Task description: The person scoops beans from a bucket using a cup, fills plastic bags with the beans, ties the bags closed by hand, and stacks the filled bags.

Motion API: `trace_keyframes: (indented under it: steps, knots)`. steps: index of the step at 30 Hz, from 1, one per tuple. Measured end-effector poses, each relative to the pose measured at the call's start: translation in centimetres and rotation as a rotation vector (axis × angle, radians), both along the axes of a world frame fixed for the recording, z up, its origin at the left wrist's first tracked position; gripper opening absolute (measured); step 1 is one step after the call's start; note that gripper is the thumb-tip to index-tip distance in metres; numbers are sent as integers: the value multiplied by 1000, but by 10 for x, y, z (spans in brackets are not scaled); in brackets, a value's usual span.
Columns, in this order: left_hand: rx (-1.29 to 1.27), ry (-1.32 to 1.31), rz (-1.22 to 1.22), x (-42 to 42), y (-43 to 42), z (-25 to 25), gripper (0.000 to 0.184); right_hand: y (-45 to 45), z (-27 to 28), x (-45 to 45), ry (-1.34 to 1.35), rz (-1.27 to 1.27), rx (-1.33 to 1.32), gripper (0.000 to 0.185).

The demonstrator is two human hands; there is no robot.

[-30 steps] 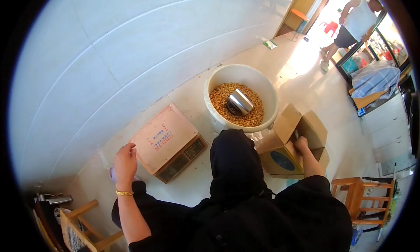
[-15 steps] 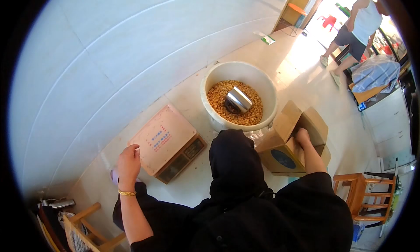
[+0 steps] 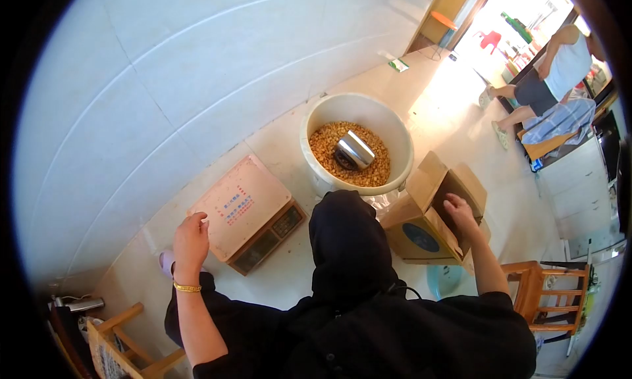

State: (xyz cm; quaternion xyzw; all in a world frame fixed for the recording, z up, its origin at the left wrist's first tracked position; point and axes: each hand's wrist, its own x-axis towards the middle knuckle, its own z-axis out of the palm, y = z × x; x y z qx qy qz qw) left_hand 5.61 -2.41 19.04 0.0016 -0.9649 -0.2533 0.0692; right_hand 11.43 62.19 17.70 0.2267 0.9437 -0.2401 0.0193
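My left hand (image 3: 191,239), with a gold bracelet at the wrist, hovers near the left edge of a pinkish-topped weighing scale (image 3: 247,204). Its fingers are curled together, and whatever they may hold is hidden. My right hand (image 3: 461,212) is at the mouth of an open cardboard box (image 3: 411,237), its fingers apart and nothing visible in them. The box's inside is mostly dark. Beyond the scale and box stands a large white tub (image 3: 401,126) of golden kernel-like pieces (image 3: 327,139). A shiny metal cup (image 3: 356,149) lies tilted on them.
A light-blue basin (image 3: 445,280) sits partly under the box. Wooden chairs stand at right (image 3: 526,290) and lower left (image 3: 122,320). A tiled wall (image 3: 197,70) runs along the left. Another person (image 3: 559,70) is near the bright doorway at upper right.
My right hand has drawn up from inside the box to its opening. The left hand stays beside the scale. The other person has stepped further right.
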Motion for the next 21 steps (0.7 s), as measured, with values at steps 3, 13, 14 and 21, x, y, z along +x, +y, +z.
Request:
trace_keyframes:
  steps: [3, 13, 14, 21]
  knots:
    - [-6, 1, 10, 2, -2, 0, 18, -40, -4, 9, -163, 45, -67, 49]
    - [-32, 22, -22, 11, -5, -1, 17, -84, -52, 24, -62, 136, 319, 61]
    - [-22, 20, -21, 13, -4, 1, 17, -83, -53, 24, -68, 127, 313, 61]
    - [-83, -22, 14, 49, -6, 38, 19, -91, -47, 26, -74, 129, 266, 60]
